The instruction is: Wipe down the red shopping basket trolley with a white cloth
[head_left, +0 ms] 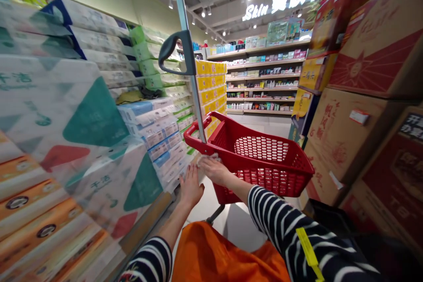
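A red plastic shopping basket on wheels point(257, 162) stands in front of me, with a tall metal pole point(198, 114) rising from its near left end and a dark grey handle point(190, 53) on that pole. My right hand point(213, 170) reaches to the basket's near left corner, with a crumpled white tissue or cloth point(214, 157) under its fingers against the red rim. Just left of it, my left hand point(191, 188) has its fingers stretched out and holds nothing visible; whether its fingertips touch the basket I cannot tell.
Stacked packs of tissue paper point(99, 128) line the left side close to my arm. Cardboard cartons point(350, 128) pile up on the right, beside the basket's far end. Shelves with small bottles and boxes point(264, 75) stand at the back.
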The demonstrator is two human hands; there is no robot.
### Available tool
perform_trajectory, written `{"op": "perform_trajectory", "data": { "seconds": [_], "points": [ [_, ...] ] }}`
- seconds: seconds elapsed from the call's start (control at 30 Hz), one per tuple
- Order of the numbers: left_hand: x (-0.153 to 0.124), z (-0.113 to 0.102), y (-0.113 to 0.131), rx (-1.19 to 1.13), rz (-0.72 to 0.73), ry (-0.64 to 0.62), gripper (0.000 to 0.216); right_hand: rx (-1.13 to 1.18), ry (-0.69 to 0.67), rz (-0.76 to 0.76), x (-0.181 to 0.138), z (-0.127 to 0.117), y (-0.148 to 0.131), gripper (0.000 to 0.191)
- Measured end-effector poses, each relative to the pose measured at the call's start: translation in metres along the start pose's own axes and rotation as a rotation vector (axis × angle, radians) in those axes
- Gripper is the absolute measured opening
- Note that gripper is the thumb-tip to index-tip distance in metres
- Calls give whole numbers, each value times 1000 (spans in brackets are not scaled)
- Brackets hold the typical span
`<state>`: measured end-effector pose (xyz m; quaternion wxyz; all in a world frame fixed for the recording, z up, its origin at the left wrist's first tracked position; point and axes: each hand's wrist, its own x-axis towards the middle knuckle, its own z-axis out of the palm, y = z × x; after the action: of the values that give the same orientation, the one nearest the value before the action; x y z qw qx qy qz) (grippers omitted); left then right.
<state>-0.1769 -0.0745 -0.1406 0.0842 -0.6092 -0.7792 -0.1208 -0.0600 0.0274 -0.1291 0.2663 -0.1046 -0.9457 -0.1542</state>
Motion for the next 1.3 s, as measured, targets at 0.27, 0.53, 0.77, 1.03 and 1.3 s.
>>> {"op": "perform_trajectory", "data": {
  "seconds": [0.27, 0.53, 0.77, 1.03, 1.3],
  "points": [
    [1, 6, -4, 20, 41, 15, 67, 176, -44, 171, -45, 6, -25, 24],
    [39, -36, 24, -80, 301, 366, 65, -30, 217, 597, 27, -44, 25, 33],
    [47, -56, 43, -61, 391, 344, 60, -28, 197, 841, -85, -50, 34, 32],
    [58, -52, 73, 20, 455, 292, 58, -62, 249, 944, -117, -60, 44, 34],
    [55, -45, 81, 96, 463, 215, 55, -43, 203, 846, -96, -51, 41, 33]
  ]
}}
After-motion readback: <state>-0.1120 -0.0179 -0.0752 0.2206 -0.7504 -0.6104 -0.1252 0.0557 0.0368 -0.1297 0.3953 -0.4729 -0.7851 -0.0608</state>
